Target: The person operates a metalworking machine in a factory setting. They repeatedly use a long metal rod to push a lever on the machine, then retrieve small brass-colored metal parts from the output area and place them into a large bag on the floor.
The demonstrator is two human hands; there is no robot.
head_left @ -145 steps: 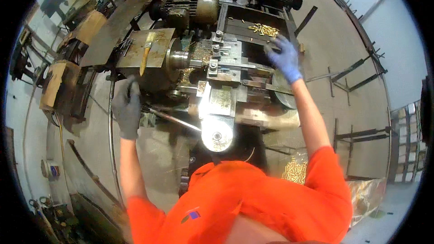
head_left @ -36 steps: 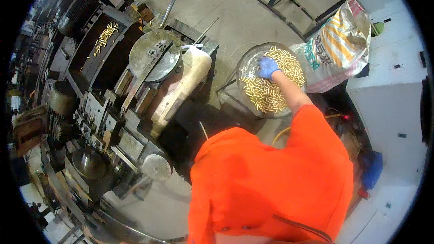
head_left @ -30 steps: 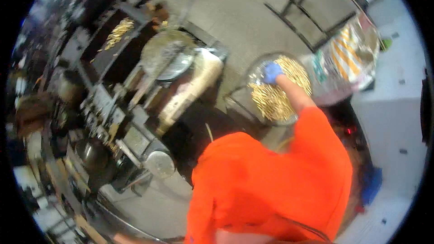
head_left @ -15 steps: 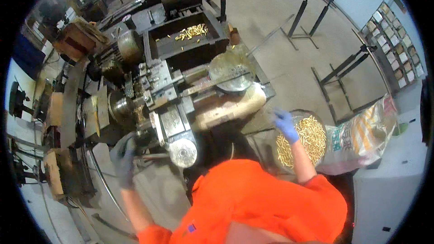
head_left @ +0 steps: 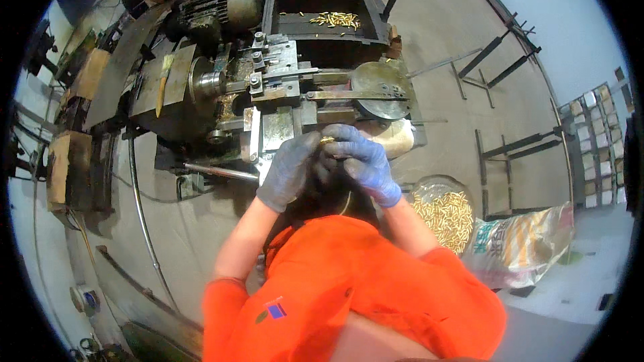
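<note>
Your hands meet in front of you, just on your side of the machine [head_left: 278, 70]. Left hand [head_left: 290, 169], in a grey-blue glove: fingers bent toward the right; cannot tell whether it grips anything, inner side hidden. Right hand [head_left: 362, 161], in a blue glove with darkened fingertips: fingers curled over a small brass-coloured piece [head_left: 327, 140], which shows between the two hands at the fingertips.

More such pieces: a heap [head_left: 443, 218] in the round pan [head_left: 437, 182] low on your right, near your right forearm; a loose scatter [head_left: 335, 19] in the dark tray [head_left: 290, 27] at the far side of the machine.

Markings: the pale sack [head_left: 520, 241] just beside the pan carries large green and dark printed characters and orange stripes, partly creased. Your orange shirt [head_left: 315, 275] bears a small blue-and-red emblem [head_left: 276, 311], its lettering too small to read.

Also noted: a wooden-handled brush [head_left: 164, 87] lies on the flat metal housing [head_left: 176, 94] at your left.
</note>
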